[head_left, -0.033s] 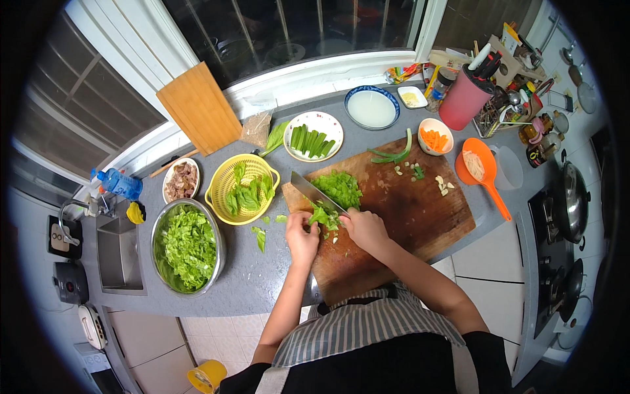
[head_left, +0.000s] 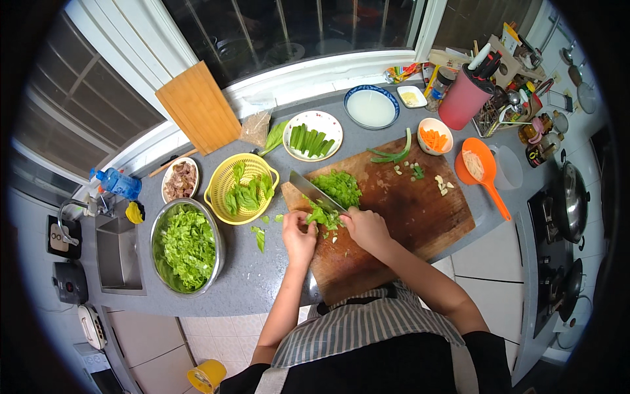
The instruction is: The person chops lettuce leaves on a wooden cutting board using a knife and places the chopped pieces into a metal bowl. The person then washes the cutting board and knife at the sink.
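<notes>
Apparently partway through chopping greens; gripping the knife [head_left: 318,192] in the right hand [head_left: 365,230], with the blade slanting away to the far left; curling the fingers of the left hand [head_left: 300,238] narrowly beside the loose leaves [head_left: 323,215], though hard to tell whether pinching any; just ahead of the right hand, across the blade, a heap of chopped greens [head_left: 338,188]; all on the wooden board [head_left: 407,230] reaching under the right hand; ahead and left of the left hand, more leaves in a yellow colander [head_left: 211,199]; for another cut, likely best to gather the loose leaves under tucked left fingertips, lift the blade, then press down clear of the left knuckles.
</notes>
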Tool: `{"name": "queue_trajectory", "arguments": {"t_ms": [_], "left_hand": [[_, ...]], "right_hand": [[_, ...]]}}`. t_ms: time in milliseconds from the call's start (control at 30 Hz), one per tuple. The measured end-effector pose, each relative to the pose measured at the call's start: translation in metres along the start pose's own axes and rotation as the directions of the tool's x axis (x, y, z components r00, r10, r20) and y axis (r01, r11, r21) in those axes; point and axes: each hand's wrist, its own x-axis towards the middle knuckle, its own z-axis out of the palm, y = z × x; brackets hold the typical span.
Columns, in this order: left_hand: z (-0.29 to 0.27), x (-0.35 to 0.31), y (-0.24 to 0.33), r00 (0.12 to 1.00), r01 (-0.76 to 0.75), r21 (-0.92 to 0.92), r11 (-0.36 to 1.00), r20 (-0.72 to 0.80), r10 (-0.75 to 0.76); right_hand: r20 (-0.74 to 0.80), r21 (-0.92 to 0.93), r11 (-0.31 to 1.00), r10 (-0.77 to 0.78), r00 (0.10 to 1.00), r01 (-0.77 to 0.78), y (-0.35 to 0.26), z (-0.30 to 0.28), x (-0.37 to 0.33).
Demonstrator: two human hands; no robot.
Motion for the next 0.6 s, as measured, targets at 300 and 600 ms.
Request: {"name": "queue_trajectory", "arguments": {"t_ms": [300,600], "left_hand": [[0.016,-0.012,-0.02,0.994,-0.11,0.272,0.956,0.021,0.109],[-0.049,-0.009,-0.035,0.953,0.267,0.215,0.94,-0.206,-0.223]], "right_hand": [[0.155,-0.1,0.995,0.013,0.988,0.003,-0.006,0.002,-0.01],[0.024,0.113,0.993,0.03,0.999,-0.033,0.012,0.009,-0.01]]}}
